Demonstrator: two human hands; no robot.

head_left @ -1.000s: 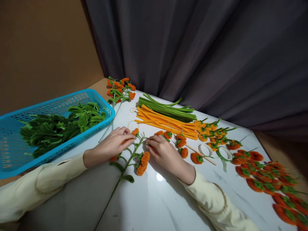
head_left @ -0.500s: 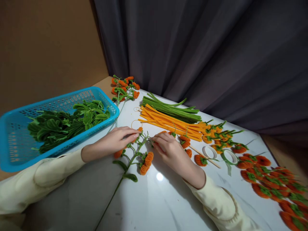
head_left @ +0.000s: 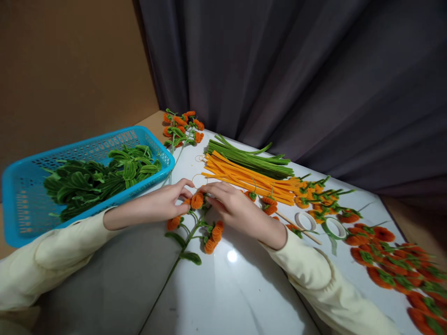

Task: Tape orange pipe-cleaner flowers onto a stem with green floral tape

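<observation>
Stem (head_left: 173,267) is laid slantwise on the table (head_left: 226,288), its upper end under the hands, with orange blooms (head_left: 214,236) borne on side shoots. At the tip, another bloom (head_left: 197,200) is met by both hands. By the left hand (head_left: 162,201), it is approached with index finger and thumb parted; whether anything is pinched there cannot be told. By the right hand (head_left: 237,209), it is covered from the other side with curled fingers, their grip hidden. The step in hand is judged to be the setting of the top bloom. For the next move, steadiness at the tip seems called for, without the lower blooms being bent.
</observation>
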